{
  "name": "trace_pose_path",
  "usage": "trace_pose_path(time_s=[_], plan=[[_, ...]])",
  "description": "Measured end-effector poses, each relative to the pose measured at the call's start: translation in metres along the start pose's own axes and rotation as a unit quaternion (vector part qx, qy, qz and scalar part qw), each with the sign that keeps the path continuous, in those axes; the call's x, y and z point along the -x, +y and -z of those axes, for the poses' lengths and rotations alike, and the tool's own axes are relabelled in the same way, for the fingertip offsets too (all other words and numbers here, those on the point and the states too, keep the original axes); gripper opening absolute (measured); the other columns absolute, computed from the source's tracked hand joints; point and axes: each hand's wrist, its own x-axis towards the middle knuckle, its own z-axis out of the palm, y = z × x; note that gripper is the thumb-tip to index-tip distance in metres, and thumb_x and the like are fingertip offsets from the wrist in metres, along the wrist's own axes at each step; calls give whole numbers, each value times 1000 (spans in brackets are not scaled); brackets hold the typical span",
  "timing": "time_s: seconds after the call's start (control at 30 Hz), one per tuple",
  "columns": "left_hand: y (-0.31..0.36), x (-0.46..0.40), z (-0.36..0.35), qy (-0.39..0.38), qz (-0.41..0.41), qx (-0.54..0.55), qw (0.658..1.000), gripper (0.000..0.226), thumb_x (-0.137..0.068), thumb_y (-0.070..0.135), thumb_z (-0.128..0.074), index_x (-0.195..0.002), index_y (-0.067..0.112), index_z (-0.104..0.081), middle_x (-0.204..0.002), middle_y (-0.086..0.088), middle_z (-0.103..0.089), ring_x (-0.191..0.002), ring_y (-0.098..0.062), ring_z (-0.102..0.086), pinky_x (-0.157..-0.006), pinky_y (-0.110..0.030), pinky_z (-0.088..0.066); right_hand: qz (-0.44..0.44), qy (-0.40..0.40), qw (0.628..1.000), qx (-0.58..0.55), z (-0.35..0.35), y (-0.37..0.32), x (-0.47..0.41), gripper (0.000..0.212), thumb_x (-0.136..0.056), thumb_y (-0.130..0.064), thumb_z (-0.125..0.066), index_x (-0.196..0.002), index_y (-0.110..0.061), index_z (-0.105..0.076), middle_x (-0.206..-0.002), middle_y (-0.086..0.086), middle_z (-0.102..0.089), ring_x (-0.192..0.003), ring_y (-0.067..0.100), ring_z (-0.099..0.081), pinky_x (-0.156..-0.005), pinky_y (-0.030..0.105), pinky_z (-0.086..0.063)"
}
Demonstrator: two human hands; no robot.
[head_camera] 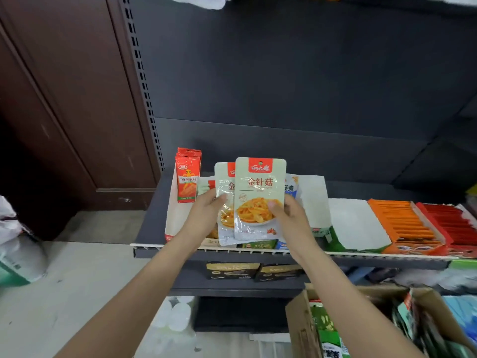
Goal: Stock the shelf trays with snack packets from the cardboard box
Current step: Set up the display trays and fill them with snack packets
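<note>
Nearest me, the box (304, 329) sits low and to the right of the shelf (232, 250), packets showing inside. Above the shelf's front edge my right hand (289, 215) grips the front packet (259, 197), thumb pressed on its printed face, fingers curled behind its right edge. My left hand (206, 210) pinches the second packet (225, 202), thumb on its face, which sits half hidden behind the first. Past both, on the shelf, a white tray (175, 218) holds red packets (188, 177) standing upright at its back.
</note>
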Motion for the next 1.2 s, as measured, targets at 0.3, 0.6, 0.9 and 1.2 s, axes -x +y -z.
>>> trace_pose_path(time_s=[0.3, 0.6, 0.9, 1.2], plan=[[1, -31, 37, 30, -112, -209, 971, 29, -91, 20, -61, -117, 9, -65, -114, 0, -67, -100, -14, -63, -78, -21, -50, 28, 39, 998, 38, -54, -5, -29, 23, -84, -1, -65, -106, -7, -62, -104, 5, -69, -98, 16, -65, -78, 25, -55], [-25, -47, 58, 7, -73, -263, 962, 35, -90, 15, -62, -124, 8, -58, -123, -5, -64, -106, -14, -60, -70, -5, -41, 17, 58, 986, 156, -82, 29, -43, 32, -84, -2, -66, -115, -10, -63, -115, 8, -66, -104, 19, -61, -89, 30, -51], [-37, -47, 59, 25, -170, -397, 902, 22, -92, 13, -59, -113, 20, -60, -113, 2, -61, -100, -13, -58, -83, -25, -50, 96, 26, 957, 272, -76, 31, -46, 13, -90, -9, -61, -102, -13, -65, -109, 1, -67, -83, 1, -56, -70, 4, -43], [-32, -24, 18, 36, -231, -485, 843, 27, -95, 22, -54, -121, 16, -58, -121, -2, -55, -115, -18, -46, -92, -30, -41, 107, 13, 956, 273, -32, 19, -21, 19, -92, -10, -58, -108, -14, -65, -107, -6, -65, -93, 0, -56, -79, 5, -42]])
